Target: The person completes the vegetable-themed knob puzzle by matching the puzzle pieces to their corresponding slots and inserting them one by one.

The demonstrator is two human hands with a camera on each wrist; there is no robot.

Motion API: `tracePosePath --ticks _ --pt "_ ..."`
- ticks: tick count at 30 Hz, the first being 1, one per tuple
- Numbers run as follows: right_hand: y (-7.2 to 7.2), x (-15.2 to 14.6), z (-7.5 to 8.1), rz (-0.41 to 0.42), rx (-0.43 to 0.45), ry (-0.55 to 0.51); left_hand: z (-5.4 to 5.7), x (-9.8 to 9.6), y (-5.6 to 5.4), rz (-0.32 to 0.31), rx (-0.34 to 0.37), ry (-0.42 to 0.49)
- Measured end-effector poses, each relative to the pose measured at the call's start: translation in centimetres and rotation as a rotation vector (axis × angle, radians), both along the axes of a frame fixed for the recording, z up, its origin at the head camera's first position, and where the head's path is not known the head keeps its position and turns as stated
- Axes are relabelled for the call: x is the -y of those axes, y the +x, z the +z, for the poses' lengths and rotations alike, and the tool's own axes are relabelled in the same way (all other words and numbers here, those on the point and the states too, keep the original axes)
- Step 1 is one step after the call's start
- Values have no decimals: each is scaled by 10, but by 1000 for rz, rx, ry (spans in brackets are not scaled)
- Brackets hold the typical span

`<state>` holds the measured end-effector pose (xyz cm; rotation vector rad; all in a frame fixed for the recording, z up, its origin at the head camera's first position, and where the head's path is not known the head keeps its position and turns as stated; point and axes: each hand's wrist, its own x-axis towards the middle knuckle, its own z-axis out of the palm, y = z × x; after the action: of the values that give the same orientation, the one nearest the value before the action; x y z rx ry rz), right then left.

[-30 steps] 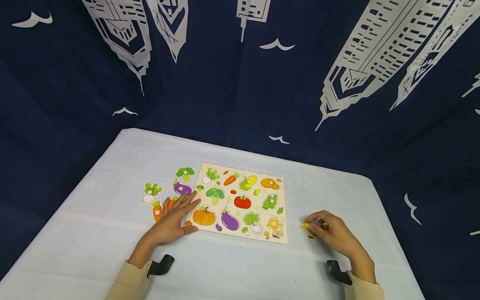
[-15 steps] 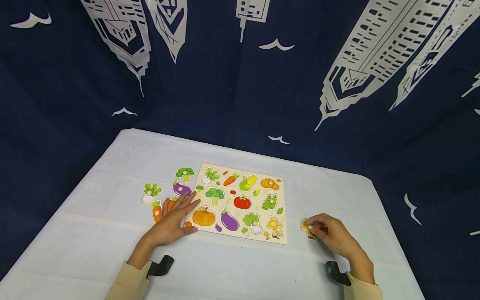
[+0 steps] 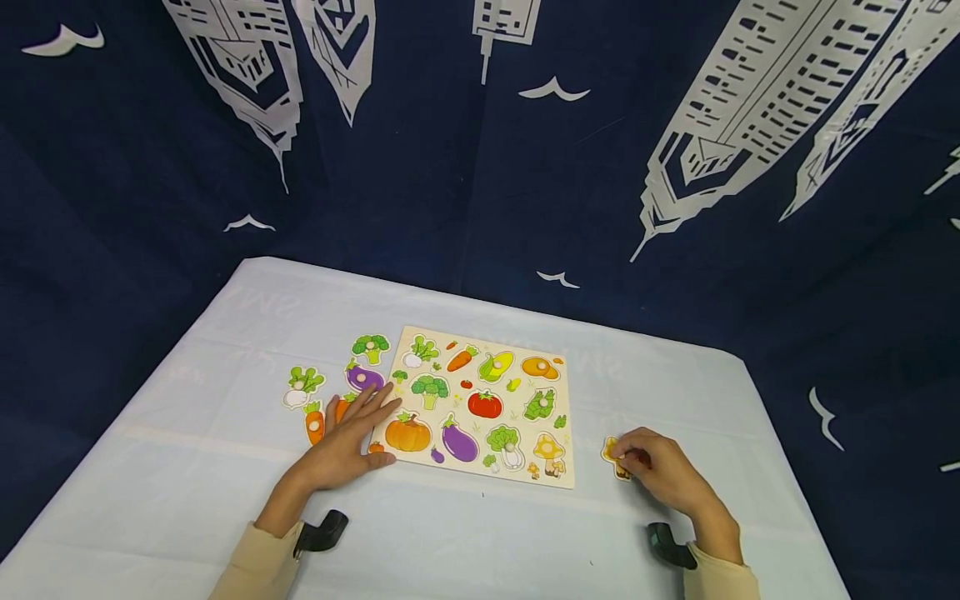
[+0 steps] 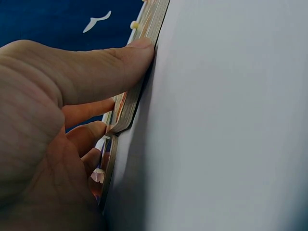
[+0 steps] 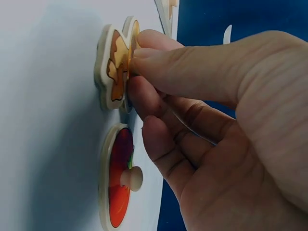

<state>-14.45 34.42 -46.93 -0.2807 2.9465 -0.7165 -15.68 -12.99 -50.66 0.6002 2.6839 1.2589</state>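
Note:
My left hand (image 3: 341, 446) rests with its fingers spread over the left edge of the wooden vegetable puzzle board (image 3: 480, 479). Its thumb (image 4: 115, 72) touches the board's front edge. Right of the board, my right hand (image 3: 667, 471) pinches the mushroom puzzle piece (image 5: 114, 70) between thumb and fingertips. The piece's knob is hidden behind them. Close by, a tomato puzzle piece (image 5: 118, 207) with a wooden knob lies under the curled fingers, hidden in the head view. Corn (image 3: 496, 366), potato and green vegetable pieces with knobs sit in the board.
Left of the board lie a broccoli piece (image 3: 371, 348), an eggplant piece (image 3: 363, 377), a radish piece (image 3: 303, 387) and a carrot piece (image 3: 314, 425). An orange piece (image 3: 342, 407) is partly under the left hand. A white cloth covers the table (image 3: 480, 550); a dark blue patterned curtain (image 3: 450, 208) hangs behind.
My right hand has shifted slightly left, and its fingers now cover the mushroom piece's knob, which showed half a second ago. My left hand and the board stay in place.

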Motion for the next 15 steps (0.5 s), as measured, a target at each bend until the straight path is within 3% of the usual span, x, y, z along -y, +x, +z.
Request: tracePosePath --ticks 11,15 --pt "-1 0 -4 -1 -28 5 0 0 0 -1 -10 -4" --pt "-1 -2 -1 -1 -79 -1 0 1 0 -3 -14 -8"
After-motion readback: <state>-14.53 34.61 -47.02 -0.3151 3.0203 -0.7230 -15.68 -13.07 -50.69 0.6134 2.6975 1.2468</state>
